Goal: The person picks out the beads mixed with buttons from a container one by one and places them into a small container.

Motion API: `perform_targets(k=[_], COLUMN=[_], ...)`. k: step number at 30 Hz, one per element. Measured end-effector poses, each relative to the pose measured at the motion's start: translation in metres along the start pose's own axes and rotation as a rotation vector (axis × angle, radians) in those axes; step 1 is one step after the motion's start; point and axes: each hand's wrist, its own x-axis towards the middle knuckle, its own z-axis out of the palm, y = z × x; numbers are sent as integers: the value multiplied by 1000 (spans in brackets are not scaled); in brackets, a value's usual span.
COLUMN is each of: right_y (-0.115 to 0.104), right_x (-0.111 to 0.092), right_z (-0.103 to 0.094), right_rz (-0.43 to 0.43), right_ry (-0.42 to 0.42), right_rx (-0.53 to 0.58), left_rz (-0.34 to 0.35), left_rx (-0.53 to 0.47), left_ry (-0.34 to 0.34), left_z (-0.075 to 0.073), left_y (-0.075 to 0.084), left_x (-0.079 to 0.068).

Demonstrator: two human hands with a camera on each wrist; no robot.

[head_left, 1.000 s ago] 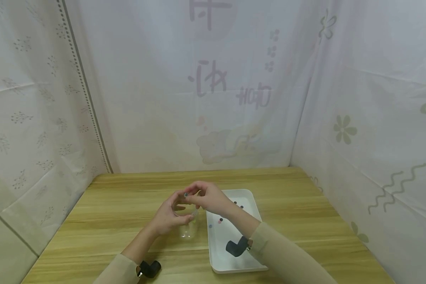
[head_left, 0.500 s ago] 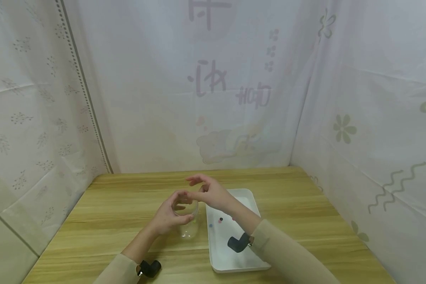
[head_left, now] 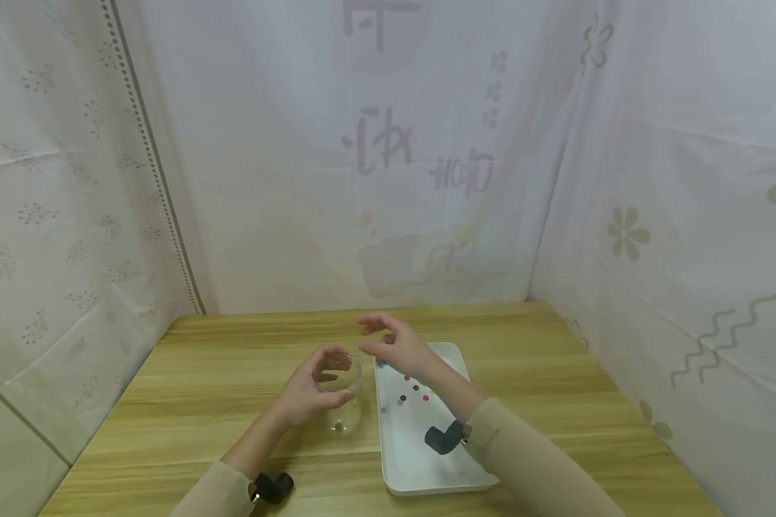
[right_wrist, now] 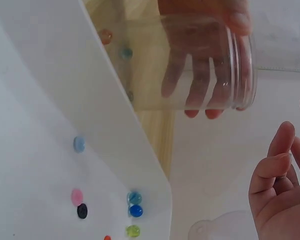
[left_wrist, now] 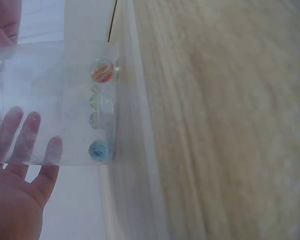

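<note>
A clear jar gripped beside a tray of coloured beads

The jar (head_left: pixel 347 412) is set upright on the wood-grained surface (head_left: pixel 252 373), just left of the white tray (head_left: pixel 420 459). Its upper part is gripped by the left hand (head_left: pixel 302 397): the thumb is laid against the near side, and the fingers are wrapped, spread apart, round the far side. At the jar's bottom an orange marble (left_wrist: pixel 102 73), a blue marble (left_wrist: pixel 99 149) and several pale marbles (left_wrist: pixel 94 102) are seen through the wall. The right hand (head_left: pixel 404 352) is raised beside the rim, near the tray's far left corner; its fingers are loosely bent, spread from the thumb in the head view. In the tray, beads are scattered; a pink bead (right_wrist: pixel 77 197) is touched by a black bead (right_wrist: pixel 82 211). The surface is enclosed by pale printed curtains (head_left: pixel 284 179).
</note>
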Motion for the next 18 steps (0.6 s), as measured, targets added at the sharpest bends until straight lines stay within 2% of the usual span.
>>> perform_targets(k=[18], right_y=[46], right_x=[0], right_z=[-23], right_rz=[120], right_ry=[121], right_rx=[-51], left_rz=[-5], left_rx=[-1], left_ry=[12], left_z=[1], left_y=[1], left_x=[0])
